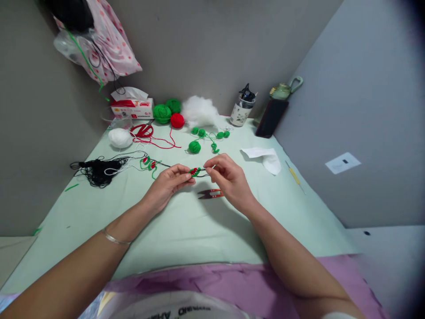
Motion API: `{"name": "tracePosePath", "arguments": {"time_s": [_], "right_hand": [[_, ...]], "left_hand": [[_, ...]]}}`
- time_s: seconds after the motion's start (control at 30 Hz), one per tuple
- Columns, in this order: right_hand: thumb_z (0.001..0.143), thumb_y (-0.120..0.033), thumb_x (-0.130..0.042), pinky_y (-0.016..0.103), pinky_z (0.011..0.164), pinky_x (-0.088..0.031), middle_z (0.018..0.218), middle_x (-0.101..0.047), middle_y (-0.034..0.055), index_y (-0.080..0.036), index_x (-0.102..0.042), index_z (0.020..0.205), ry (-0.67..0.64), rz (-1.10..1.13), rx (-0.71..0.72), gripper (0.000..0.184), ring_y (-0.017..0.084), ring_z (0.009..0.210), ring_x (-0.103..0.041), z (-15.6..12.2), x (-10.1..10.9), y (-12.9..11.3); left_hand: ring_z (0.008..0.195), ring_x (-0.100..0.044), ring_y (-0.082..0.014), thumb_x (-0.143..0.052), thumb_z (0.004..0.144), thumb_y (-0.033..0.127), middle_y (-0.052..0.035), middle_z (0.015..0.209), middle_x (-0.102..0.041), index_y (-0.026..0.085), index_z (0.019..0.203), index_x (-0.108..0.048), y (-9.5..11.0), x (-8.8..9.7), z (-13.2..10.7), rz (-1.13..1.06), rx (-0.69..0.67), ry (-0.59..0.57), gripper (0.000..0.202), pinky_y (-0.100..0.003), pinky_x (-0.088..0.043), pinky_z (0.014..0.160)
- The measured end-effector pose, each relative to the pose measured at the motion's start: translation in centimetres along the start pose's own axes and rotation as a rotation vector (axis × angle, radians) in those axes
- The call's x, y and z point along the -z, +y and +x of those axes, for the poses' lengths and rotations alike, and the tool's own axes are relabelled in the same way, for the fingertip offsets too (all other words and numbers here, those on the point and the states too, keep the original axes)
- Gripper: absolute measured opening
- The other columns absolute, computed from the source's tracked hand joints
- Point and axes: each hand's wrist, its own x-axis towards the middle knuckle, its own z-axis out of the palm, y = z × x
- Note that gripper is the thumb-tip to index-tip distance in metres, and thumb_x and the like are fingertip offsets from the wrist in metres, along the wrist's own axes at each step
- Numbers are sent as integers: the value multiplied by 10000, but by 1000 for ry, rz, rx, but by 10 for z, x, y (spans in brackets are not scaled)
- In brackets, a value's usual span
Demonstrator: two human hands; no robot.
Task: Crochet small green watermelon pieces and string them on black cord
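My left hand point(171, 182) pinches a small green and red crocheted piece point(194, 172) between thumb and fingers, above the middle of the table. Strands of black yarn point(203, 175) run from that piece to my right hand point(229, 178), whose thumb and forefinger are closed on them. Whether a needle is also in the right fingers cannot be made out. Under the right hand lie thread snips point(208, 194) with orange handles, partly covered by it. Left of my hands are more small green and red crocheted pieces point(149, 163) and a loose tangle of black yarn point(99, 172).
Behind my hands lie green crocheted bits point(201, 132), green yarn balls point(162, 114), a red ball point(177, 120), white stuffing point(200, 111), red scissors point(142, 130) and a tissue box point(133, 108). To the right are a tissue point(265, 159), a yellow-handled hook point(294, 175) and a phone point(272, 118).
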Motion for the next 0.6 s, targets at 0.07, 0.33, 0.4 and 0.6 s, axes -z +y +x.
{"name": "tracePosePath", "arguments": {"time_s": [0.07,0.33,0.4,0.6], "right_hand": [[944,-205,-555,252,627,-395,806,-528,9,-213,-673,943,-3,-185,89,118,115,670,-506,-2,-1,2],[961,-187,-518,235,564,-331,763,-572,1,-199,-672,902,-106,-517,202,166,98,594,-485,-8,-8,5],[961,-176,-503,232,566,-329,775,-583,4,-194,-666,901,-124,-537,203,174,97,597,-486,-8,-8,5],[947,-157,-498,226,567,-310,781,-588,5,-182,-653,888,-146,-569,204,168,99,616,-485,-9,-8,4]], "left_hand": [[800,-701,-131,-807,729,247,12,850,-698,161,881,-649,0,1,0,-13,-4,-3,236,-272,-525,855],[786,-697,-125,-803,733,245,18,822,-689,162,863,-647,1,3,1,-11,-19,21,219,-264,-530,843],[786,-698,-126,-804,731,249,17,828,-688,159,861,-646,1,2,1,-4,-22,23,223,-265,-529,842],[770,-696,-137,-807,720,268,20,807,-674,156,847,-644,-1,1,1,52,-50,37,235,-286,-522,841]]}}
